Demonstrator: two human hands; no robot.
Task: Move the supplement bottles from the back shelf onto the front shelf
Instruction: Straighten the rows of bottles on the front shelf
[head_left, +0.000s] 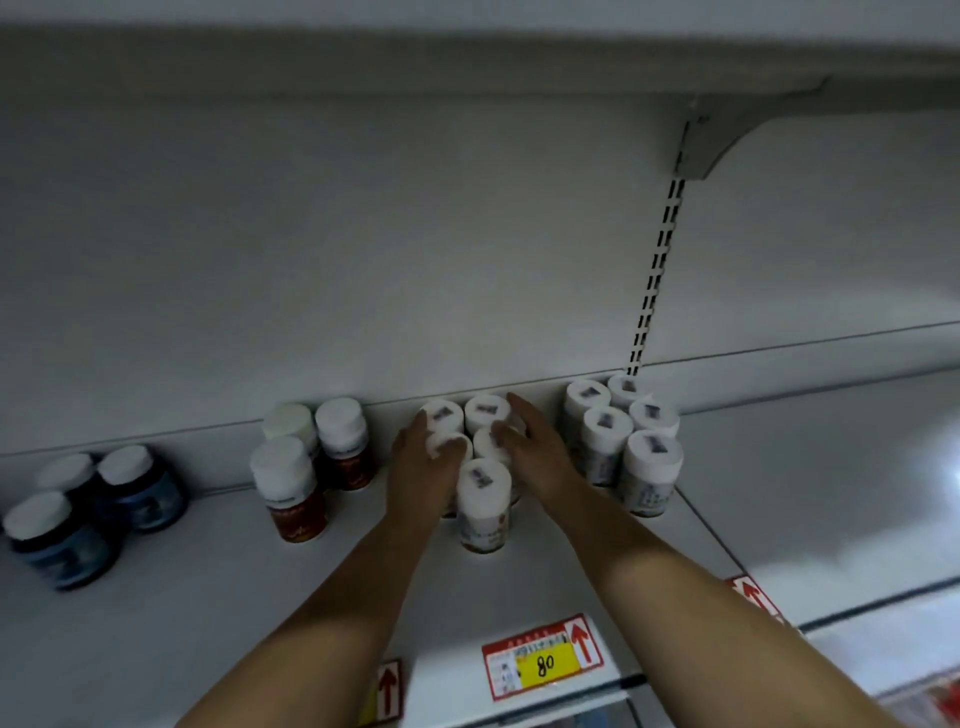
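Several white supplement bottles with white caps (483, 493) stand in a tight cluster at the back of the grey shelf (208, 597). My left hand (423, 462) wraps its fingers around a bottle (441, 441) on the cluster's left side. My right hand (535, 447) lies along the cluster's right side, fingers stretched toward the back wall and touching the bottles. The nearest bottle of the cluster stands between my two wrists. Bottles behind my hands are partly hidden.
A second group of white bottles (623, 441) stands to the right. Red-labelled bottles (296, 483) and dark blue ones (78, 519) stand to the left. A yellow price tag (543, 662) marks the front edge. A shelf bracket (696, 150) hangs above right.
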